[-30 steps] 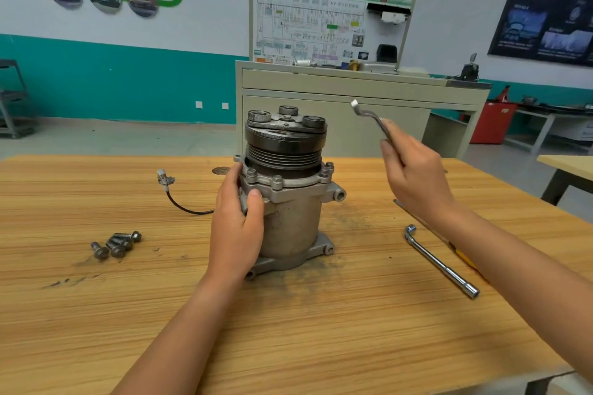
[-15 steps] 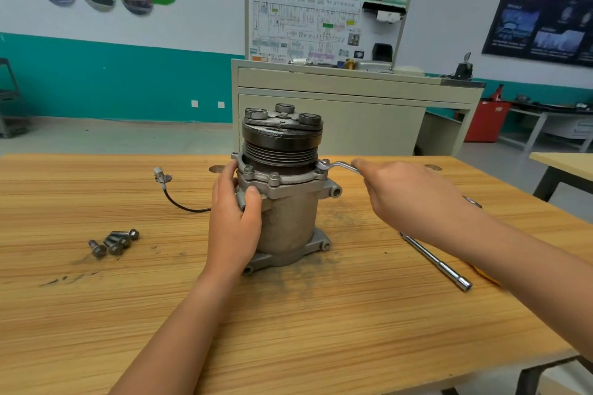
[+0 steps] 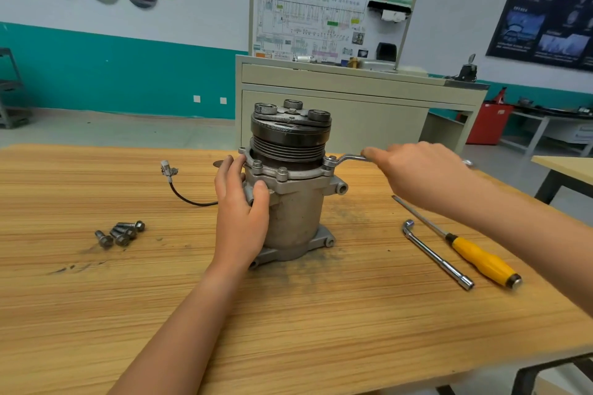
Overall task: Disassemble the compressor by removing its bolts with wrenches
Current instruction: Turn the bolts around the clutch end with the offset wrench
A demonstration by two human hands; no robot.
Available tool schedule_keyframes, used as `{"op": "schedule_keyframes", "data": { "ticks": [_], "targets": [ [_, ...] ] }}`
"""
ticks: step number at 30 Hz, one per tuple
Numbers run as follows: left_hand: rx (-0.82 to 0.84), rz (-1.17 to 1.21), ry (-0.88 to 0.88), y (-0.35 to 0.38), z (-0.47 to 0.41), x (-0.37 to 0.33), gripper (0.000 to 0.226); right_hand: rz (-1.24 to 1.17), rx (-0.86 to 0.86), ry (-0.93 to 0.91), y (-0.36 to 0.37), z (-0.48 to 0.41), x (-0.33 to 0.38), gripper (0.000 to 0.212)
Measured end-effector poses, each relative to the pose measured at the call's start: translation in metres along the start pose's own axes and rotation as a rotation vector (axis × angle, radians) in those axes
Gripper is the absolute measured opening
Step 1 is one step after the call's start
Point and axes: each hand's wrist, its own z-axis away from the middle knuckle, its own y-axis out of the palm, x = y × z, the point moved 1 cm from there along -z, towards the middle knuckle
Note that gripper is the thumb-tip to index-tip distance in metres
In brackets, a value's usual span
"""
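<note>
step: loosening rim bolt [image 3: 329, 160] | left hand [image 3: 241, 215] wraps compressor [image 3: 298, 212], bracing it upright | right hand [image 3: 417, 176] grips wrench [image 3: 349, 157], ring end on bolt just beyond its fingertips | next: likely swing handle, keep ring seated, compressor steady

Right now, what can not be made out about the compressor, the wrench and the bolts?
All in the head view.
The ring of the wrench covers the bolt head under it.
The pulley hides the rear flange of the compressor.
The right hand, blurred, covers the wrench handle.
The left hand hides the compressor's left side.
The loose bolts overlap, too small to count.
</note>
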Motion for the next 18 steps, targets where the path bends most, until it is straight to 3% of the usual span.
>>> {"op": "schedule_keyframes", "data": {
  "ticks": [3, 8, 14, 18],
  "targets": [
    [-0.002, 0.002, 0.002, 0.000, 0.000, 0.001, 0.047, 0.027, -0.015, 0.012, 0.024, -0.031, -0.001, 0.037],
    [0.001, 0.004, 0.000, 0.000, 0.001, 0.001, 0.047, -0.173, -0.141, -0.001, 0.054, -0.073, 0.024, 0.034],
    [-0.006, -0.012, 0.031, 0.000, -0.001, 0.004, 0.046, -0.525, -0.323, 0.185, 0.051, -0.030, 0.003, 0.031],
    [-0.007, 0.001, 0.027, 0.001, 0.000, 0.003, 0.046, -0.489, -0.284, 0.089, 0.029, 0.003, 0.003, 0.035]
  ]
}}
